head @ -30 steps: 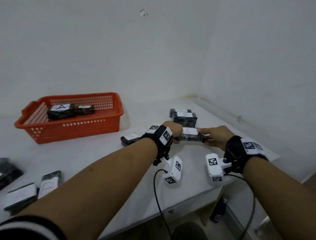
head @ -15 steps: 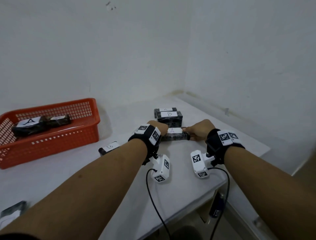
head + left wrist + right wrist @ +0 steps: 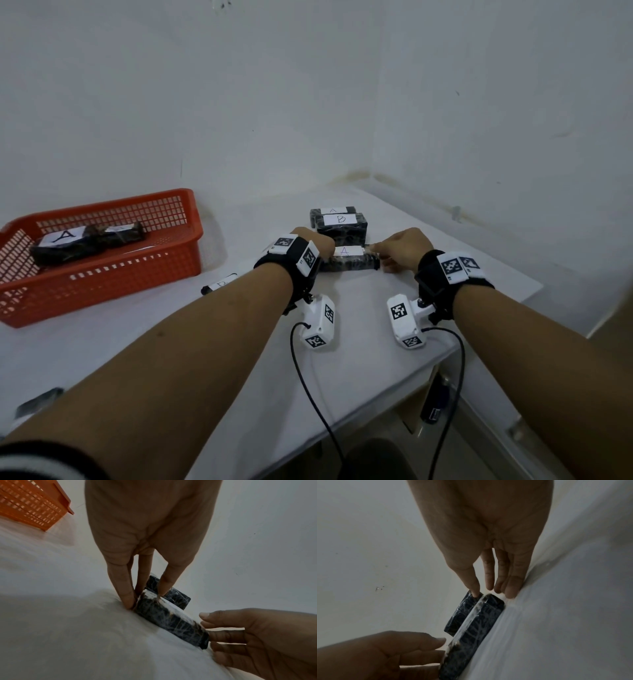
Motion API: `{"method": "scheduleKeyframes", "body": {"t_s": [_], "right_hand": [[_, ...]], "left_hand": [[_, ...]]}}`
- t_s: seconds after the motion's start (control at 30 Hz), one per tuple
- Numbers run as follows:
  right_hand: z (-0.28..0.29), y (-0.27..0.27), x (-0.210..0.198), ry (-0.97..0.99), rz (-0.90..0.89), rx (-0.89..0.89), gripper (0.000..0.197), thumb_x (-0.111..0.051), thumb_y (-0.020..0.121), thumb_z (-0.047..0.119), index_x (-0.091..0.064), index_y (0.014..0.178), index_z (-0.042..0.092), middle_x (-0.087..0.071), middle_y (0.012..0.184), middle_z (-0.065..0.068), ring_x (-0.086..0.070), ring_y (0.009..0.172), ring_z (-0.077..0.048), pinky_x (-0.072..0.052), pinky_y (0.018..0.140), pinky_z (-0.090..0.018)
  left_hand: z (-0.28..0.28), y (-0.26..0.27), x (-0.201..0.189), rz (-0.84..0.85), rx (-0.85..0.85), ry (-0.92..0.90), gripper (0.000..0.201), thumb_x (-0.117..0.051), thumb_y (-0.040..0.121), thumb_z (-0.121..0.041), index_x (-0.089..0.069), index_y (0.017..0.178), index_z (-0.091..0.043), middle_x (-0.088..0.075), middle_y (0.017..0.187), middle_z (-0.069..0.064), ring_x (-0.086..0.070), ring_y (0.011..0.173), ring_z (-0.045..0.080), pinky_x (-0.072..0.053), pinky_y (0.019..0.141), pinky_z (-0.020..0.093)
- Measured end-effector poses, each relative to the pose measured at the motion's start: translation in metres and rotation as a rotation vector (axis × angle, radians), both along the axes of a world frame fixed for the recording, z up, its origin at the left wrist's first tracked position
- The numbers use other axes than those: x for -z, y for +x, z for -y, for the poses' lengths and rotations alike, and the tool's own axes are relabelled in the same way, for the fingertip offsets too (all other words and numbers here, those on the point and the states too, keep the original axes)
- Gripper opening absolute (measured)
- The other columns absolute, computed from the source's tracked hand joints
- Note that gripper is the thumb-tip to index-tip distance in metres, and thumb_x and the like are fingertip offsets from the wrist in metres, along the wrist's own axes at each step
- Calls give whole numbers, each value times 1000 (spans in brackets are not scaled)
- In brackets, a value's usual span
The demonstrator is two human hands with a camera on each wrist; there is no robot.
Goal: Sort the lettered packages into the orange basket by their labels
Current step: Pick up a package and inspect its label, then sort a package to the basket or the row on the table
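Your left hand (image 3: 317,244) and right hand (image 3: 404,248) pinched opposite ends of the flat, film-wrapped black A package (image 3: 349,262), which lay on the matte white table (image 3: 239,359) right of the perforated orange basket (image 3: 102,274), near the white walls' corner.

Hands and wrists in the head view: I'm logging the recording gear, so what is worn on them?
Both forearms are bare. The left hand and the right hand are ungloved. Each wrist has a black strap carrying white square-patterned marker tags. Under each wrist hangs a white camera block bearing the same markers, with a thin black cable trailing off. A dark, white-striped sleeve edge shows bottom left.
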State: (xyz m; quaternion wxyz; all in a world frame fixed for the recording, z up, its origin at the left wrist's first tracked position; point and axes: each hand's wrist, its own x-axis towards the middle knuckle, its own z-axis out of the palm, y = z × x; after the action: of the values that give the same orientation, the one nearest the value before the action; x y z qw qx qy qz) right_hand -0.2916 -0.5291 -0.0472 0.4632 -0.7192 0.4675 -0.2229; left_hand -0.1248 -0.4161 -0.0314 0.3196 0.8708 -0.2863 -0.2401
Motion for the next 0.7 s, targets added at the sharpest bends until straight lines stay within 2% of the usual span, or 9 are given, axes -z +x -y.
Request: {"method": "scheduleKeyframes", "body": {"t_s": [0.13,0.17,0.23,0.3,0.4,0.47,0.53,0.6,0.7], "right_hand": [[-12,-8,-16,-244,-52,-7,21,-78,90,28,-72,88,8,-69,84,-4,-66,82,-28,-63,82,-50],[-16,-10,-22,-287,-43,-24,20,-77,90,30,-71,90,10,-69,88,-2,-66,86,-27,-61,82,-47],[-31,-12,-33,-375,-43,-86,20,-75,91,32,-71,97,14,-68,90,2,-65,90,-23,-52,74,-33],[-50,-9,-43,-426,-47,-169,21,-75,91,34,-70,104,18,-71,96,2,-66,93,-21,-45,69,-27],[-85,1,-54,-435,-57,-313,38,-75,90,41,-65,122,25,-72,119,5,-67,110,-19,-47,84,-30],[-110,11,-58,-463,-99,-418,55,-74,89,48,-58,137,28,-65,137,5,-59,127,-19,-44,98,-31],[-139,20,-64,-490,-139,-523,69,-73,89,53,-48,149,30,-55,151,4,-51,138,-19,-39,106,-30],[-169,29,-70,-512,-166,-626,77,-73,89,56,-41,155,33,-46,159,4,-46,144,-20,-36,110,-30],[-214,46,-74,-543,-178,-753,82,-73,88,57,-36,158,34,-42,162,6,-44,146,-18,-34,105,-25]], "left_hand": [[-26,-3,-22,-103,8,-122,20,-70,90,-16,-60,79,-4,-70,93,17,-64,77,29,-60,80,39],[-36,-3,-30,-63,31,-111,21,-70,90,-18,-61,79,-3,-74,97,17,-66,76,29,-61,83,40],[-58,2,-46,25,73,-80,23,-71,89,-24,-67,82,-3,-78,104,14,-68,78,29,-62,90,43],[-84,10,-60,92,87,-45,29,-72,88,-28,-73,92,1,-79,108,14,-69,80,27,-62,92,44],[-133,21,-80,228,107,13,38,-71,91,-35,-77,103,2,-78,110,14,-73,94,29,-60,96,41],[-170,26,-88,355,124,52,41,-68,94,-42,-76,101,-2,-76,110,8,-71,101,27,-56,95,37],[-206,27,-91,472,151,123,41,-66,95,-44,-77,100,-5,-76,110,5,-69,104,26,-54,92,36],[-239,30,-90,523,182,208,41,-65,96,-45,-76,99,-6,-75,102,5,-67,101,27,-53,88,36],[-285,36,-84,512,168,321,50,-63,96,-51,-74,121,-9,-73,123,6,-67,112,26,-54,101,42]]}}
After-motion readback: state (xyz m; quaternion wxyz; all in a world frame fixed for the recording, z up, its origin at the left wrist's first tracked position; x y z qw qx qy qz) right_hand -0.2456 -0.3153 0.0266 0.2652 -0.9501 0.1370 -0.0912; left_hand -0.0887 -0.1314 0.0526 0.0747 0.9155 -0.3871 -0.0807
